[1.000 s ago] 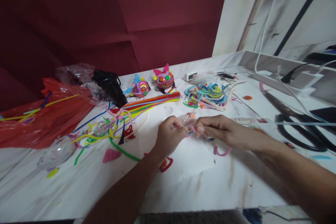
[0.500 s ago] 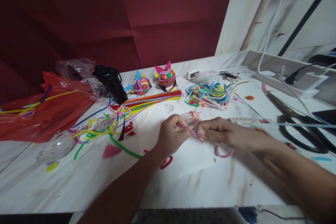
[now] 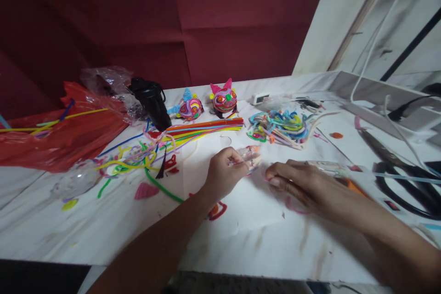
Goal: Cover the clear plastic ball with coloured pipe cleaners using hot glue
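Note:
My left hand is closed in a pinch above a white paper sheet. What it grips is mostly hidden by the fingers. Just beyond its fingertips lies a small clear packet with an orange end. To the right, apart from the left, my right hand has thumb and fingers pressed together. A bit of pink pipe cleaner shows blurred at its fingertips. Under that hand lies a curved pink pipe cleaner. A red coiled pipe cleaner rests near my left wrist.
Two colourful animal heads stand at the back. Before them lie straight pipe cleaners, with a tangled bunch to the right. Large black-handled scissors and a white power strip are at right. A red plastic bag lies left.
My hands, together before, are now apart. The right hand has drawn away to the right with a bit of pink at its fingertips. The view has shifted slightly.

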`<control>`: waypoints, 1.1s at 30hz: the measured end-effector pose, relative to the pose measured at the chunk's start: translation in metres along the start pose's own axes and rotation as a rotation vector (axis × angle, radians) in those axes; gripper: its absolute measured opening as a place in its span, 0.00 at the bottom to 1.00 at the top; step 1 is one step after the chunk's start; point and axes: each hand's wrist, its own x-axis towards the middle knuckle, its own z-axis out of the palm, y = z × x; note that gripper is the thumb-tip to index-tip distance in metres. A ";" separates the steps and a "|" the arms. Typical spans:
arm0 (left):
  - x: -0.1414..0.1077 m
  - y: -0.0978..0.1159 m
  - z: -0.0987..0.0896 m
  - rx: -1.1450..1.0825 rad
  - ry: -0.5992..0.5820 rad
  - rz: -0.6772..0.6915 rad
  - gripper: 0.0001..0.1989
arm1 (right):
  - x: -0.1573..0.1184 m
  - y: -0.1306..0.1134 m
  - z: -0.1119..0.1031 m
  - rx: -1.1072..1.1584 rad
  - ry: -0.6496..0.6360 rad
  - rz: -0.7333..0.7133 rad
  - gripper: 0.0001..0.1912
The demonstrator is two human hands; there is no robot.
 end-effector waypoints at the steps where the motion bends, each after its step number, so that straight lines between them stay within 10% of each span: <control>1: 0.000 0.000 0.000 -0.004 0.002 -0.011 0.06 | 0.001 0.001 0.002 -0.062 0.034 -0.041 0.11; 7: 0.000 0.006 -0.003 -0.009 0.026 -0.074 0.09 | -0.002 0.001 0.008 -0.178 0.147 -0.052 0.12; 20: -0.002 0.011 -0.002 -0.007 0.006 -0.052 0.09 | 0.005 0.008 0.012 0.659 0.047 0.253 0.19; 33: -0.008 0.013 0.002 0.028 -0.101 0.014 0.08 | 0.010 0.004 0.004 0.167 0.234 0.043 0.11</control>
